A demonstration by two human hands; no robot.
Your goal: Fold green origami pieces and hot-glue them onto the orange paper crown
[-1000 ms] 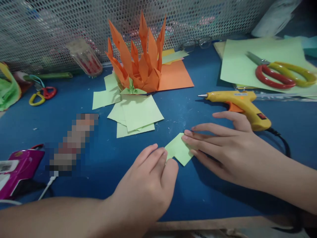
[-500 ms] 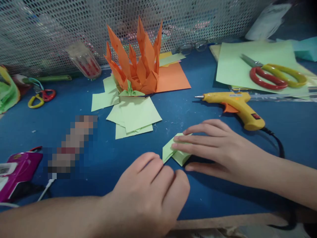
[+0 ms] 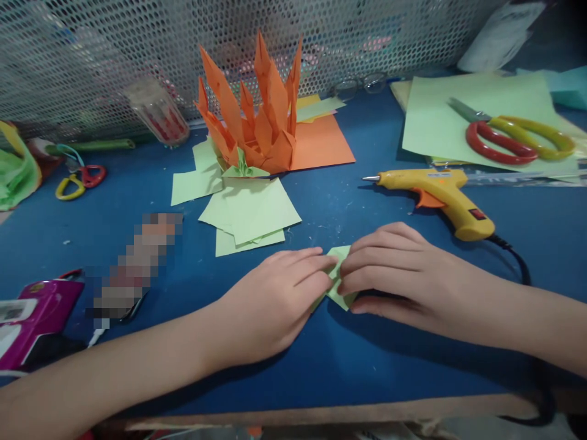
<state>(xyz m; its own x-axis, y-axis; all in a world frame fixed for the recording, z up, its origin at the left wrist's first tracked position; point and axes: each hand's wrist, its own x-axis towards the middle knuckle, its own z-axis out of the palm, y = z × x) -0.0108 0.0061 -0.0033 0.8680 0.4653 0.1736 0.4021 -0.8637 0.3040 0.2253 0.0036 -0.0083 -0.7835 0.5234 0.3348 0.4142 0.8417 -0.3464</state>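
Note:
A small folded piece of light green paper (image 3: 342, 295) lies on the blue table, mostly covered by my fingers. My left hand (image 3: 284, 299) comes in from the left, its fingertips pressed on the paper's left part. From the other side, my right hand (image 3: 389, 269) bends its fingers over the right part and holds it down, thumb low beside it. Behind the hands is a stack of green paper squares (image 3: 263, 211). A small green folded piece (image 3: 245, 170) sits on them, against an orange folded-paper model with tall points (image 3: 275, 134).
To the right lie a yellow glue gun (image 3: 440, 186) with a black cord and large scissors (image 3: 499, 140) on green sheets (image 3: 426, 116). On the left are small scissors (image 3: 71, 186), a blurred-out device (image 3: 142, 263) and a magenta packet (image 3: 41, 311). A perforated panel (image 3: 343, 36) stands behind.
My left hand has come up from the near side of the paper and its fingers now press on it. My right hand has shifted left and curled its fingers. The paper is folded over further.

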